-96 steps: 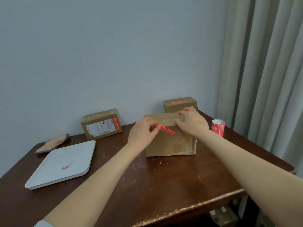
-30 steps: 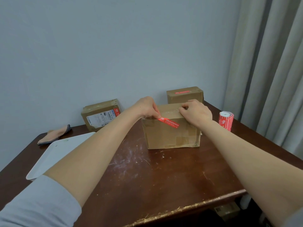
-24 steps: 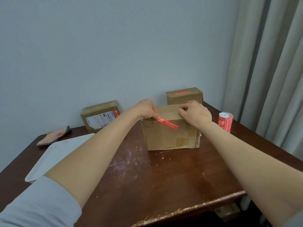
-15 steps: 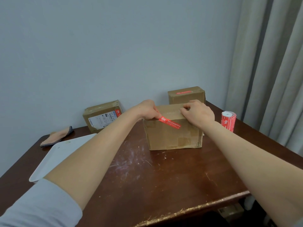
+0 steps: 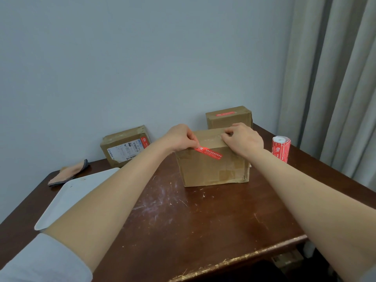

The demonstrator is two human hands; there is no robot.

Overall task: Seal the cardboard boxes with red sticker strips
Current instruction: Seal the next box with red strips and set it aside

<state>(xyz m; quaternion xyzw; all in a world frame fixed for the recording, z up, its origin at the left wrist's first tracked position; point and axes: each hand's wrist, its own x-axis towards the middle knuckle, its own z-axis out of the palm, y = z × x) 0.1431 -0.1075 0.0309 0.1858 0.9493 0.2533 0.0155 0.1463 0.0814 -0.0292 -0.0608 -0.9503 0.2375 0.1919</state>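
Note:
A brown cardboard box (image 5: pixel 211 169) stands in the middle of the dark wooden table (image 5: pixel 183 220). My left hand (image 5: pixel 180 137) pinches one end of a red sticker strip (image 5: pixel 209 153) at the box's upper front edge; the strip hangs slanted down to the right over the front face. My right hand (image 5: pixel 243 139) rests on the top right of the box with curled fingers pressing on the lid. Behind it stands a second box (image 5: pixel 228 117) with a red strip on top. A third box (image 5: pixel 125 146) leans at the wall on the left.
A roll of red stickers (image 5: pixel 281 147) stands upright at the table's right edge. A white tray (image 5: pixel 75 194) lies at the left, with a folded cloth (image 5: pixel 68 175) behind it. Grey curtains (image 5: pixel 335 78) hang on the right. The table's front edge is worn.
Both hands have stayed on the box. The strip remains pinched by my left hand at the top front edge; only the camera shifted slightly.

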